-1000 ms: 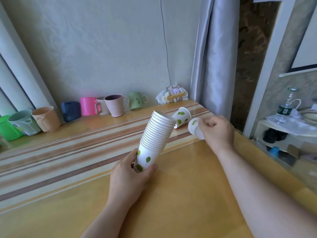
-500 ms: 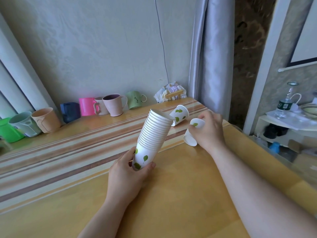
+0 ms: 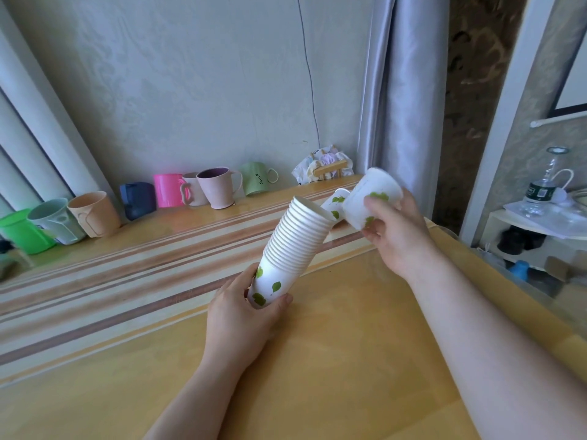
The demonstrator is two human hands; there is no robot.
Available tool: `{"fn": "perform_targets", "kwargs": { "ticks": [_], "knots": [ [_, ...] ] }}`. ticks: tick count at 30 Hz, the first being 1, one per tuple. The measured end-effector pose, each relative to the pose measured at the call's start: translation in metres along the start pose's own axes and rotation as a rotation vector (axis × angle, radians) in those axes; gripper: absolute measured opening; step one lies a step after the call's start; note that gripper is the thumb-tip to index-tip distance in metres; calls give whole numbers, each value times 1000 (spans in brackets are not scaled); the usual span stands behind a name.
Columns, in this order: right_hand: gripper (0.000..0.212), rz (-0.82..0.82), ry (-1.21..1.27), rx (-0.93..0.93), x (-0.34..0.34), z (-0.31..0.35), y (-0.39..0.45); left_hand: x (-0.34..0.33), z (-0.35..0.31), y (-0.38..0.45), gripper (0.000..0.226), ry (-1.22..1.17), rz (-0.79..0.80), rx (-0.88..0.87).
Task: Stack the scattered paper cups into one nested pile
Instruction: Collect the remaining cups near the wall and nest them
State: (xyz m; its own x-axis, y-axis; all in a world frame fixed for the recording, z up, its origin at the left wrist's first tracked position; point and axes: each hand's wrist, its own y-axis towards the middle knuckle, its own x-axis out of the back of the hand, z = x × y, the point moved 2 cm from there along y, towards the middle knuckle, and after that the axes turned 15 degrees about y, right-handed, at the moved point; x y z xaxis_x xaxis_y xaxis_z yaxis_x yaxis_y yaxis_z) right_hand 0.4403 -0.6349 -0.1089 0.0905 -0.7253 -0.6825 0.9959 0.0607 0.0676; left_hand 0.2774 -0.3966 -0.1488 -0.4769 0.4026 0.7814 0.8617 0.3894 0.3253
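My left hand (image 3: 241, 315) grips the bottom of a nested pile of white paper cups with green leaves (image 3: 293, 246), tilted with its open mouth up and to the right. My right hand (image 3: 394, 233) holds a single paper cup (image 3: 371, 198) just right of the pile's mouth, its narrow base pointing down-left toward the pile. Another loose paper cup (image 3: 335, 206) lies on its side on the table behind them, partly hidden by the pile and the held cup.
The wooden table (image 3: 333, 360) has a striped runner (image 3: 95, 281) across it. A row of coloured plastic mugs (image 3: 168, 195) stands along the wall at the back left. A crumpled packet (image 3: 324, 165) sits near the grey curtain (image 3: 397, 100). A shelf with a bottle (image 3: 540, 192) is beyond the table's right edge.
My right hand has lifted the single cup off the table and turned it toward the mouth of the pile. The pile in my left hand has barely moved.
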Motion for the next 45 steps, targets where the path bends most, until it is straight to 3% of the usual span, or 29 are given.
{"fn": "perform_targets", "kwargs": {
  "ticks": [2, 4, 6, 11, 15, 18, 21, 23, 25, 28, 30, 35, 38, 41, 45],
  "knots": [
    [31, 80, 255, -20, -5, 4, -1, -1, 0, 1, 63, 17, -2, -2],
    [26, 166, 318, -18, -11, 5, -6, -2, 0, 1, 65, 32, -3, -4],
    [34, 232, 255, -4, -18, 0, -10, -2, 0, 1, 65, 41, -7, -7],
    [80, 314, 48, -5, -26, -13, -16, -2, -1, 1, 65, 51, -11, -7],
    [81, 381, -26, -26, -28, -18, -19, -2, 1, 1, 66, 47, -10, -6],
    [101, 407, -52, -79, -24, -19, -20, -2, 2, 2, 62, 28, -9, -7],
    [93, 437, -80, -87, -20, -16, -19, -2, 5, 2, 58, -1, -26, 11],
    [80, 348, -210, -22, -15, -17, -16, -3, 7, 4, 55, -16, -48, 35],
    [69, 180, -517, 59, -7, -23, -9, -4, 9, 5, 54, -33, -63, 54],
    [71, 31, -999, 55, 3, -38, 8, -6, 12, 7, 54, -36, -66, 57],
    [73, 3, -1118, 4, 1, -42, 27, -7, 13, 8, 57, -39, -62, 55],
    [85, -173, -989, -95, -10, -60, 86, -9, 17, 9, 62, -61, -66, 55],
    [77, -268, -915, -112, -9, -68, 107, -10, 18, 9, 64, -70, -71, 55],
    [58, -229, -899, -87, 11, -82, 134, -10, 18, 9, 65, -70, -70, 59],
    [58, -186, -790, -17, 6, -60, 101, -9, 15, 10, 66, -85, -62, 61]
  ]
}}
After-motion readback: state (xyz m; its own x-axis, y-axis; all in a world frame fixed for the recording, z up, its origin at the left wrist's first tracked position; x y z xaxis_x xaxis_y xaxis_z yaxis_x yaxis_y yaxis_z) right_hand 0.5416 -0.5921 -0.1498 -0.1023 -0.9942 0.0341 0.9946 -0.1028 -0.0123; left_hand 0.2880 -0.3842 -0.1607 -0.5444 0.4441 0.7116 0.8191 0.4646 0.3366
